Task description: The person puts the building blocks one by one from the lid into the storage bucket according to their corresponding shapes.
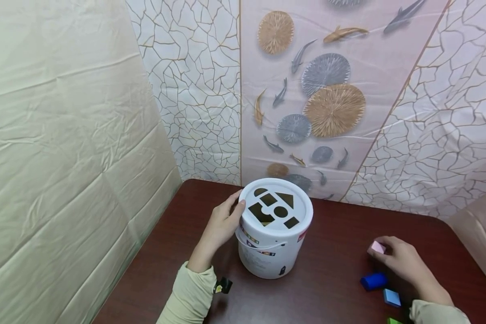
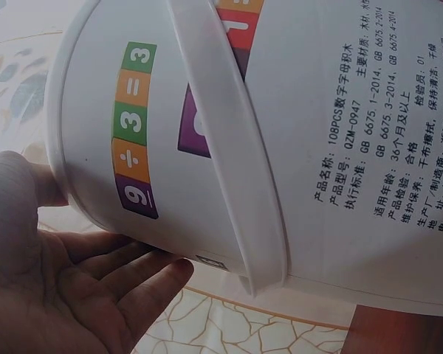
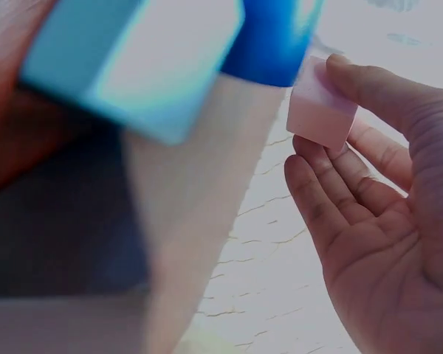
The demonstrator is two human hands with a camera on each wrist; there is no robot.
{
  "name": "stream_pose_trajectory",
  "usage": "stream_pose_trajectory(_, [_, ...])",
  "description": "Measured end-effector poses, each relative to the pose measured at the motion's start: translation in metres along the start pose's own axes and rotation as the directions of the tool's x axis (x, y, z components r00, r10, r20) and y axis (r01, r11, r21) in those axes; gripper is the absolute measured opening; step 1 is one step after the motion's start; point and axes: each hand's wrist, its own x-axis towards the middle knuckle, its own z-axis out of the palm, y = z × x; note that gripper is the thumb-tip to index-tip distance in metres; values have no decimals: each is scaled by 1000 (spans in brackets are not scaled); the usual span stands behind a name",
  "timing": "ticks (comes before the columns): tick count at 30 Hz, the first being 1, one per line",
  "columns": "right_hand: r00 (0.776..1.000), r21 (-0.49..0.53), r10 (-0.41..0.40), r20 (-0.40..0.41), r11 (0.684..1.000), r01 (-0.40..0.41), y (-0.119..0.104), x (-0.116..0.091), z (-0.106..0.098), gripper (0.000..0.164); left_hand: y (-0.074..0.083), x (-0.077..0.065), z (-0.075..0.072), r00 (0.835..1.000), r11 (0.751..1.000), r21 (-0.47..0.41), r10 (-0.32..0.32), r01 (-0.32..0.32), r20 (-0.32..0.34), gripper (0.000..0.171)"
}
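Note:
A white bucket [image 1: 267, 252] stands upright on the table, its lid [image 1: 276, 208] cut with several shaped holes. My left hand [image 1: 225, 219] rests against the lid's left edge. In the left wrist view, the fingers [image 2: 144, 284] of this hand lie nearly straight along the bucket's side. To the right, my right hand [image 1: 401, 258] pinches a small pink block [image 1: 378, 247] between thumb and fingertips. The right wrist view shows the pink block [image 3: 321, 110] at the fingertips. Nearest that hand lie a dark blue cylinder-like block [image 1: 374, 281] and a light blue block [image 1: 391, 297].
A green block [image 1: 394, 321] is cut off by the bottom edge of the head view. The bucket's white handle [image 1: 261, 247] hangs down its front. Behind the dark red table [image 1: 332, 270] hangs a patterned cloth [image 1: 308, 90], with a beige cloth [image 1: 73, 135] on the left.

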Motion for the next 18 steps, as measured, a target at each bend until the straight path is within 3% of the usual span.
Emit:
stream_pose_trajectory(6, [996,7,-63,-69,998,64,-23,11,-9,40,2,-1,-1,1000,1000,-5,14,-14,0,49])
stream_pose_trajectory(18, [975,50,-182,-131,981,190,-77,39,-32,38,2,-1,-2,1000,1000,1,-5,5,10,48])
